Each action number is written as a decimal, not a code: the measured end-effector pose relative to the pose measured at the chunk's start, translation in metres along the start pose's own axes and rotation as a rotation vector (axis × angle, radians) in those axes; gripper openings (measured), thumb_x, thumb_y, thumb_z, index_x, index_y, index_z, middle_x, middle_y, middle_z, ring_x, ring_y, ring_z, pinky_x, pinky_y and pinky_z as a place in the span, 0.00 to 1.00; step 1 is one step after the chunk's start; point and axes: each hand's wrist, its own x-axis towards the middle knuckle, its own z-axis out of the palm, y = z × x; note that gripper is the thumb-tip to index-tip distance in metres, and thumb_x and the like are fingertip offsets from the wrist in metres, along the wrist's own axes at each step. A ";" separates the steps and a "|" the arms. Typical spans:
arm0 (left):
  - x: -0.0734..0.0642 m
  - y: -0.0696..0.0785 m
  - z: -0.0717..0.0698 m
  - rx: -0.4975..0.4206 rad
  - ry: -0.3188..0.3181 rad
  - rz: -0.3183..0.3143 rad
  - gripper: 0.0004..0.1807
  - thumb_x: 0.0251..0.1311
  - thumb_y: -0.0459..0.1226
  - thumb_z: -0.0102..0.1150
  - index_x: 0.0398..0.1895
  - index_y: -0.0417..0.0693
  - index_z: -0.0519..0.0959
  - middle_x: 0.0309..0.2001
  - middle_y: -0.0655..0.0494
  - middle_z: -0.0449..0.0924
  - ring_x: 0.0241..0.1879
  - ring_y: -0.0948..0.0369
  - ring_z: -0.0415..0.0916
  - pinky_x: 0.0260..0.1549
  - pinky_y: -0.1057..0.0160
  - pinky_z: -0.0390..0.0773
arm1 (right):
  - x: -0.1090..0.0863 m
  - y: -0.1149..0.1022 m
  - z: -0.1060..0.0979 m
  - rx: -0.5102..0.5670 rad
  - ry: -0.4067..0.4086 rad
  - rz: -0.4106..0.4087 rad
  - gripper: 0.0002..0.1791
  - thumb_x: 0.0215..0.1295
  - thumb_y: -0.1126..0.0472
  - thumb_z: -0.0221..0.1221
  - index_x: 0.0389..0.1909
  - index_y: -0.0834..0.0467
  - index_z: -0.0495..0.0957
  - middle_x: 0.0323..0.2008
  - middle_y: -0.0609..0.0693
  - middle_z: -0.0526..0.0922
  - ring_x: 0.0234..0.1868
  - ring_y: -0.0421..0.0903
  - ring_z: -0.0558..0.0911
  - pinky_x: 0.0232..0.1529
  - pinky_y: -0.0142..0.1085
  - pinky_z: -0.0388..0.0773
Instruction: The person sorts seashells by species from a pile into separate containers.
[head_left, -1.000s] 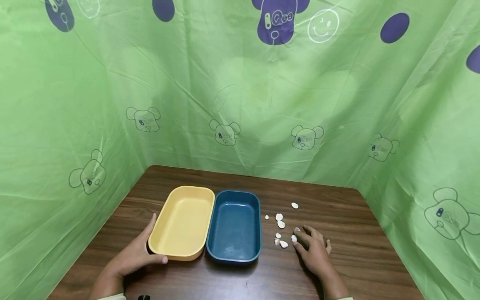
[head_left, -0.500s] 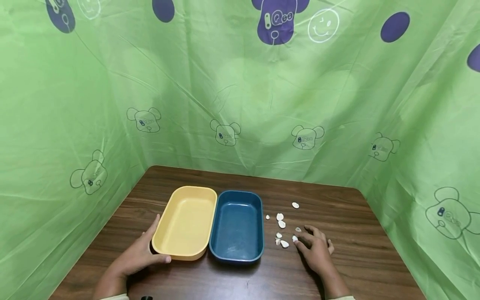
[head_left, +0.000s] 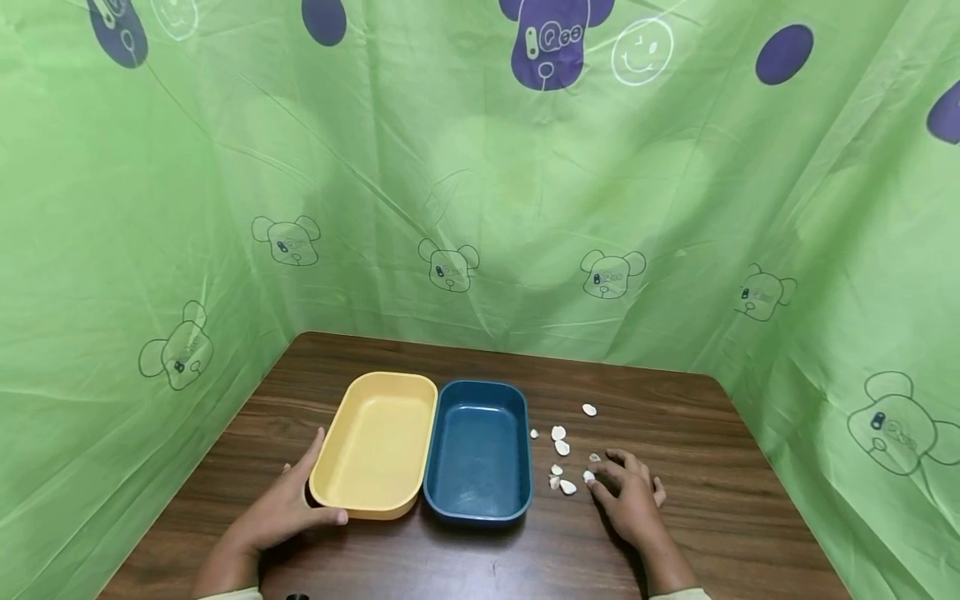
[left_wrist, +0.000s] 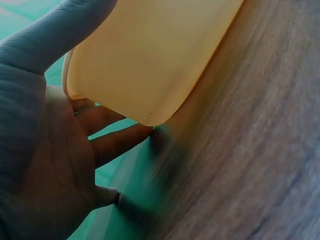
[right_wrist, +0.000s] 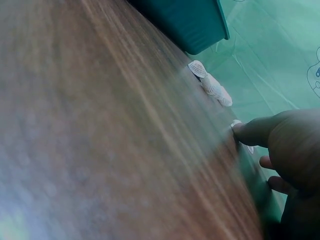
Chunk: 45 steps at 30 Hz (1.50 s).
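Observation:
In the head view my left hand (head_left: 288, 504) grips the near left corner of a yellow tray (head_left: 318, 462), thumb along the front side and fingers along the left side. The left wrist view shows the thumb and fingers on two sides of that yellow tray (left_wrist: 145, 65). A dark blue tray (head_left: 480, 515) stands against its right side. At the right, my right hand (head_left: 630, 500) pinches a small white seashell (head_left: 588, 477) on the tabletop between thumb and index finger. In the right wrist view the thumb tip partly hides this seashell (right_wrist: 235, 123).
Several white seashells (head_left: 562, 448) lie loose between the blue tray and my right hand, one seashell (head_left: 589, 410) farther back. The wooden table (head_left: 390, 567) ends at a green patterned curtain (head_left: 495, 208). A small black object (head_left: 297, 597) shows at the bottom edge.
My left hand and both trays have slid slightly right, the blue one now nearer the seashells. My right hand's thumb and index finger have closed on the seashell, otherwise staying in place.

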 end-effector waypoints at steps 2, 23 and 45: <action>0.000 0.001 0.001 0.005 0.001 -0.005 0.77 0.47 0.41 0.87 0.92 0.46 0.39 0.86 0.24 0.44 0.79 0.21 0.48 0.70 0.09 0.33 | 0.000 0.000 0.001 -0.003 0.009 -0.014 0.10 0.72 0.59 0.71 0.51 0.53 0.90 0.74 0.62 0.74 0.79 0.68 0.61 0.73 0.79 0.38; 0.003 0.002 0.008 0.023 0.002 0.007 0.77 0.49 0.43 0.86 0.91 0.44 0.37 0.87 0.26 0.42 0.79 0.26 0.51 0.69 0.08 0.31 | 0.003 -0.002 0.006 0.067 0.032 -0.049 0.07 0.74 0.60 0.70 0.49 0.54 0.89 0.71 0.60 0.74 0.78 0.67 0.62 0.72 0.80 0.38; 0.002 0.002 0.010 0.016 -0.015 0.013 0.79 0.50 0.44 0.87 0.91 0.44 0.32 0.87 0.25 0.37 0.81 0.30 0.49 0.70 0.09 0.30 | 0.001 -0.011 0.005 0.193 0.214 -0.154 0.07 0.71 0.67 0.69 0.47 0.62 0.87 0.72 0.63 0.72 0.76 0.65 0.63 0.65 0.67 0.52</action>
